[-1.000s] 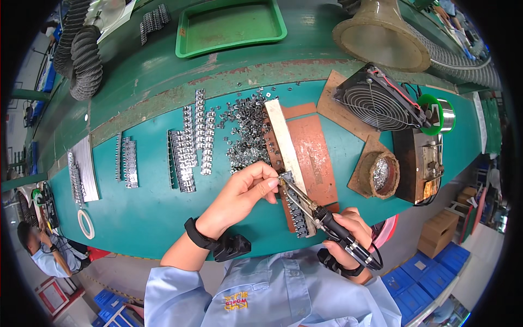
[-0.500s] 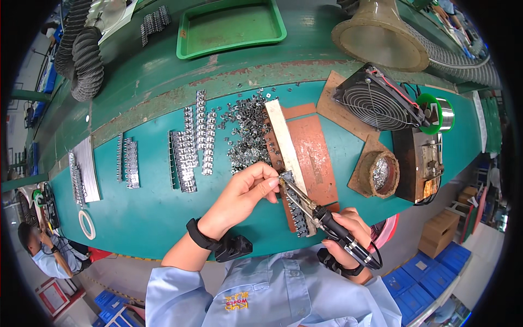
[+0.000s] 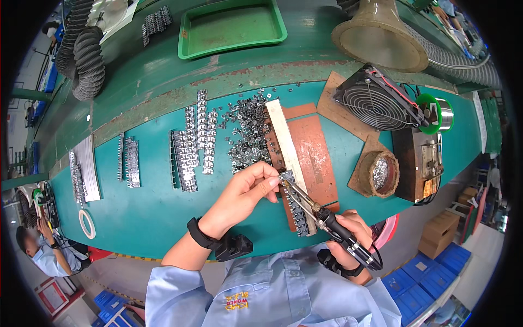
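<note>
My right hand (image 3: 351, 240) is wrapped around the black handle of a soldering iron (image 3: 339, 231). A thin metal tube runs along the iron's front, and its tip points up-left at the far end of a strip of small circuit boards (image 3: 297, 210). That strip lies along a pale wooden bar (image 3: 286, 139) on a reddish-brown board (image 3: 311, 155). My left hand (image 3: 251, 188) pinches thumb and forefinger together at the strip's far end, beside the iron's tip. Whatever is between those fingertips is too small and covered to make out.
Loose small metal parts (image 3: 248, 131) are heaped beyond my left hand. Several finished-looking board strips (image 3: 185, 158) lie further left, near a tape ring (image 3: 87, 224). On the right stand a fan (image 3: 376, 98), a solder spool (image 3: 445, 115) and a round pot (image 3: 383, 174). A green tray (image 3: 234, 54) sits behind.
The iron and my right hand have shifted slightly right, drawing the tip back a little along the strip. My left hand keeps its pinch in nearly the same place.
</note>
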`<state>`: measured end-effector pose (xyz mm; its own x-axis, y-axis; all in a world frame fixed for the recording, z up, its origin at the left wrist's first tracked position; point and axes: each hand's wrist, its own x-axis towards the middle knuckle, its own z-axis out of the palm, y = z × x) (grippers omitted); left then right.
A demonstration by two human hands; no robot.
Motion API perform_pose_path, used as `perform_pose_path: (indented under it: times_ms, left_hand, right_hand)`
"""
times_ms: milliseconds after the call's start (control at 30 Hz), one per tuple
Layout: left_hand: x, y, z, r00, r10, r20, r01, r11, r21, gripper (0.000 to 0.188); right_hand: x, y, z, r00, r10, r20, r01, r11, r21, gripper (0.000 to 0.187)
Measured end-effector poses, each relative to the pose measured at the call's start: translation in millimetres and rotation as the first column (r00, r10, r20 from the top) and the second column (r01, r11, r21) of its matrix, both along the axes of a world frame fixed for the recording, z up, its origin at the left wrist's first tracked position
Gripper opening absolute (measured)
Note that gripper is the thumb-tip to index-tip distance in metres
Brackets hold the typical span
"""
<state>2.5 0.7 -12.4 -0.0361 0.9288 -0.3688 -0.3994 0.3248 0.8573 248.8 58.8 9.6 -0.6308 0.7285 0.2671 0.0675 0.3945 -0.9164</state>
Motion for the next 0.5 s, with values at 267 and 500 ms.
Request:
perform_pose_path:
  times_ms: [267,500]
  left_hand:
    - [1.1,0.0,0.9,1.000,0.007,-0.005,-0.007,1.000,0.004,0.010]
    - [0.6,0.3,1.2,1.000,0.006,-0.016,-0.006,1.000,-0.005,0.010]
  right_hand:
    - [-0.8,-0.7,-6.1,1.000,0.009,0.015,-0.009,0.999,0.047,0.045]
    - [-1.8,-0.4,-6.9,1.000,0.022,0.008,-0.022,0.998,0.057,0.045]
